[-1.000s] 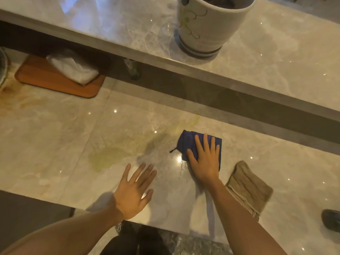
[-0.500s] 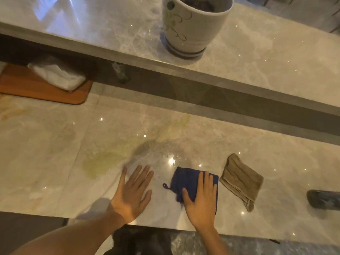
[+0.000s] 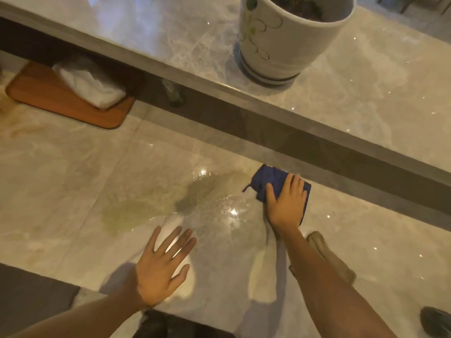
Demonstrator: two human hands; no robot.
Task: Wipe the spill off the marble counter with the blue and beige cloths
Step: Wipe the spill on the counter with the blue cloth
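A yellowish spill (image 3: 136,212) spreads over the marble counter (image 3: 61,181), with a wet sheen to its right. My right hand (image 3: 285,203) lies flat on the folded blue cloth (image 3: 268,179), pressing it to the counter close to the dark back ledge. The beige cloth (image 3: 334,261) lies behind my right forearm, partly hidden by it. My left hand (image 3: 162,267) rests flat on the counter with fingers spread, just below the spill, holding nothing.
A white plant pot (image 3: 285,40) stands on the raised marble shelf (image 3: 366,93). A wooden board (image 3: 61,101) with a white bag (image 3: 90,84) lies at the back left. A dark object (image 3: 436,323) sits at the right edge. The counter's near edge runs below my left wrist.
My right hand has pushed the blue cloth away from me, from near the front edge up to the back ledge. My left hand has stayed flat in place.
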